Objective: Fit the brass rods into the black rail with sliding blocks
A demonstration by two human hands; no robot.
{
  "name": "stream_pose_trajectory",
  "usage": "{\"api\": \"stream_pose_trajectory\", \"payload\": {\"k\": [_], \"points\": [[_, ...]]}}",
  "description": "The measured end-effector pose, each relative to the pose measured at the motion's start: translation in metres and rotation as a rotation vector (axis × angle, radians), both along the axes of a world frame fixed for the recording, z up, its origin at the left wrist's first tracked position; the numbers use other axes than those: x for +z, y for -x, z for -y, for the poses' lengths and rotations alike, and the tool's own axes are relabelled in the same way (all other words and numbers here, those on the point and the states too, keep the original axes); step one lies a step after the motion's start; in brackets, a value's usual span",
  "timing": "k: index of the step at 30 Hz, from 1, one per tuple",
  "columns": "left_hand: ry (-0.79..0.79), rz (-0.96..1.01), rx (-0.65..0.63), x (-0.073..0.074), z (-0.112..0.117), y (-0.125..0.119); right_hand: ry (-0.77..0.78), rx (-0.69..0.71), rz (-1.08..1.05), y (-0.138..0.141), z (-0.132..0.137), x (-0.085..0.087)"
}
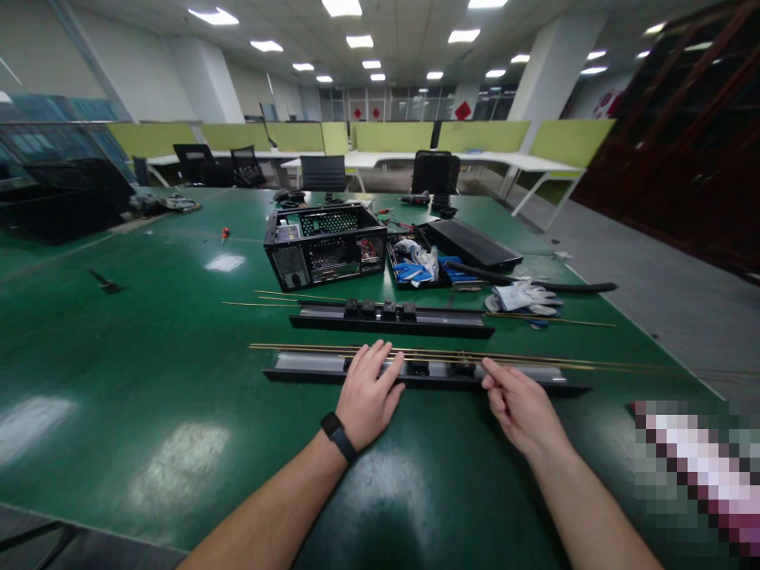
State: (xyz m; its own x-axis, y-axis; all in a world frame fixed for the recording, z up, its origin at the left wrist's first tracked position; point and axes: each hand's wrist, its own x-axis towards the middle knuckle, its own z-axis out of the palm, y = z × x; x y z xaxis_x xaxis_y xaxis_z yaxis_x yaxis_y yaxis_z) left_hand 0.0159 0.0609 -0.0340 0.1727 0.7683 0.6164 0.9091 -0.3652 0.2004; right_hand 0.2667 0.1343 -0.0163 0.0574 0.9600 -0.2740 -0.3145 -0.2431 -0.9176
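Your left hand [369,388] lies loosely spread across brass rods [309,347] over the near rail [314,378], twelve o'clock; your right hand [522,408] is nearly pinched there, hold unclear; beyond, just past twelve, a black tray [438,283] contains gloves [418,261].

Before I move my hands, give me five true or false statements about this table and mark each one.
1. Thin gold rods lie along the nearer black rail. True.
2. The left hand has its fingers over the rods. True.
3. The right hand is gloved. False: the right hand is bare.
4. The computer case stands between both rails. False: the computer case stands beyond the farther rail.
5. A dark watch is on the left wrist. True.
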Motion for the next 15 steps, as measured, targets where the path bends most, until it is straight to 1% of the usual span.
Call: {"api": "stream_pose_trajectory", "payload": {"k": [9, 15], "points": [[-0.007, -0.001, -0.004, -0.0020, 0.0004, 0.0008, -0.020, -0.025, 0.010, -0.0012, 0.0013, 0.0011], [-0.001, -0.001, -0.002, -0.0017, 0.0000, 0.0004, 0.008, -0.031, 0.039, -0.0015, 0.0016, 0.0045]]}}
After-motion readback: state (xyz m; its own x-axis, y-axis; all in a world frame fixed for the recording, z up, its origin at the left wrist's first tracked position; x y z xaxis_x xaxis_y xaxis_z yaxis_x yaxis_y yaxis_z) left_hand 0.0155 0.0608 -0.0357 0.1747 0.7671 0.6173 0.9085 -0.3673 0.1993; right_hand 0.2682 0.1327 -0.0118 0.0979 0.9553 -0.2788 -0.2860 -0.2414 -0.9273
